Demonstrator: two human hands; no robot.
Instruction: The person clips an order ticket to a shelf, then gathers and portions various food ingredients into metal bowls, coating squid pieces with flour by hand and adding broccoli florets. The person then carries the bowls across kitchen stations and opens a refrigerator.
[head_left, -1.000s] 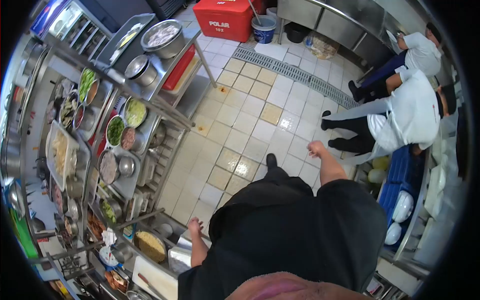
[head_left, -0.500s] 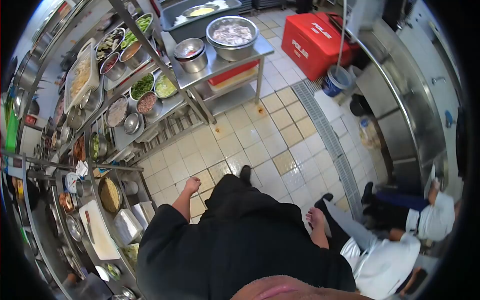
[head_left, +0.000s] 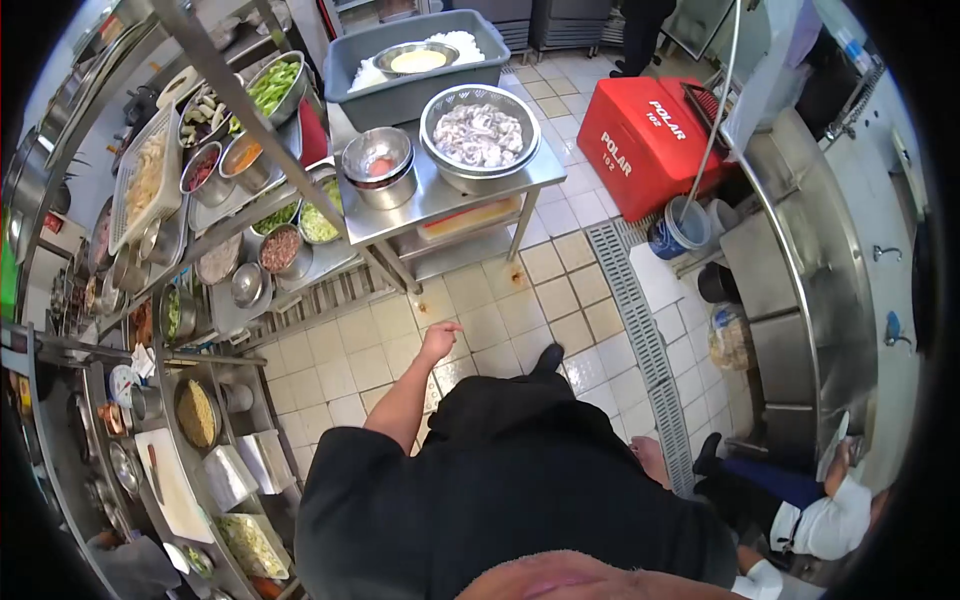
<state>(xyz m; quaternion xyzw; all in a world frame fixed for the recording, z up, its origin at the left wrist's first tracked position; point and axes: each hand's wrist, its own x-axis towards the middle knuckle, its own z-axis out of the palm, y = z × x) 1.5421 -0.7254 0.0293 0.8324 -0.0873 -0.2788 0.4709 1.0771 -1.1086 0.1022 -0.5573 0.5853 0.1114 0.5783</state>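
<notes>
My left hand (head_left: 440,341) hangs over the tiled floor ahead of my body, its fingers loosely curled and nothing visible in them. It touches nothing; the steel table (head_left: 450,195) stands beyond it. My right hand (head_left: 643,447) is low by my right side, mostly behind my black clothing, and its fingers are too hidden to read. On the table are a colander of pale, wet seafood-like pieces (head_left: 480,137), a steel bowl (head_left: 377,156) set on a pot, and a grey tub (head_left: 345,90) holding a bowl of yellow food (head_left: 418,62) on ice.
Left are racks with chopped greens (head_left: 272,90), minced meat (head_left: 281,250), a cutting board (head_left: 178,490) and a knife (head_left: 155,473). A red cooler (head_left: 640,145), a blue bucket (head_left: 672,238) and a floor drain (head_left: 640,330) lie right. A co-worker in white (head_left: 835,520) stands at right.
I have stepped forward toward the steel table, which looks nearer. My left hand has swung forward and my right hand back. One of the people in white at right has mostly left view.
</notes>
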